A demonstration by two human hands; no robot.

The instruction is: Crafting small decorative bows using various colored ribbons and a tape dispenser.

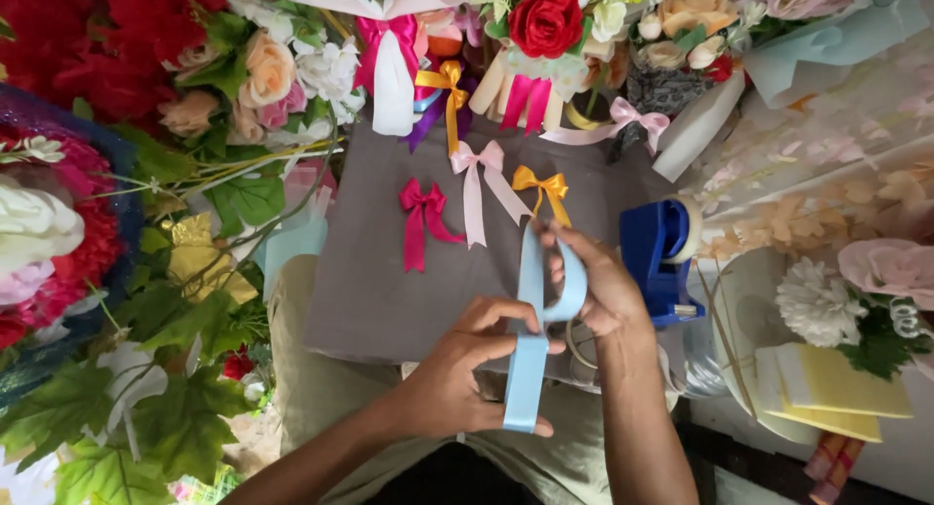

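While the left hand (457,374) pinches the light blue ribbon (530,340) between thumb and fingers, closed on the hanging tail, the right hand (598,286) is curled around the upper part, holding a loop of it up over its fingers. That ribbon sits low and central, just above the person's lap and in front of the grey board (370,271). To my eye the loop wants to stay flat, without a twist, and the lower pinch should stay firm where the two lengths cross so the shape doesn't slip. On the board behind lie finished bows: a magenta bow (423,218), a pale pink bow (479,179) and a yellow-gold bow (545,189), all well apart from the hands. Just beside the right hand stands a blue tape dispenser (662,257), the nearest thing to bump. Artificial flowers crowd the edges, a red rose (545,18) at the far side, green leaves (175,408) on the left. The board's bare near half offers the best room; sideways there is little.
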